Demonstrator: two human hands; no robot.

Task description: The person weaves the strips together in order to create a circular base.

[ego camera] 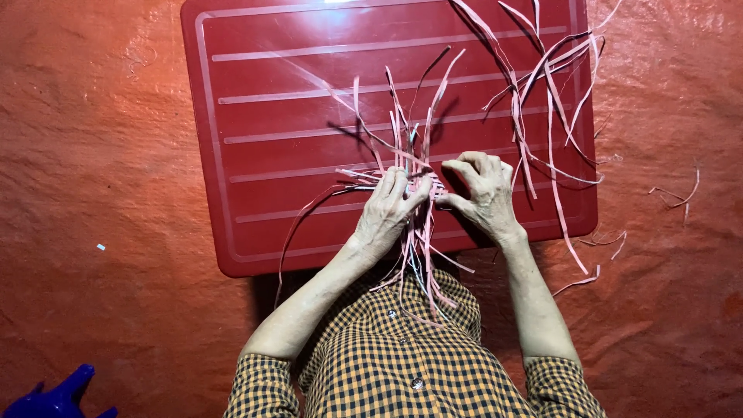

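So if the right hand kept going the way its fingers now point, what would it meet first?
The right hand has its fingers curled leftward, so it would likely meet the woven bundle of pink strips first, then the left hand just beyond. Depth is unclear; it may already touch the strips.

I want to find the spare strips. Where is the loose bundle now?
In the head view, the loose bundle of pink strips lies on the red tray's upper right corner, beyond the right hand.

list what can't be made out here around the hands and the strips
- Head view: the woven patch where the pink strips cross is mostly covered by the left hand and right hand; its pattern is unreadable.
- Whether each grip pinches a strip: fingers hide it.
- Loose strips: upper ends cut off by the top edge.
- Blue object: cut off at the bottom-left corner.
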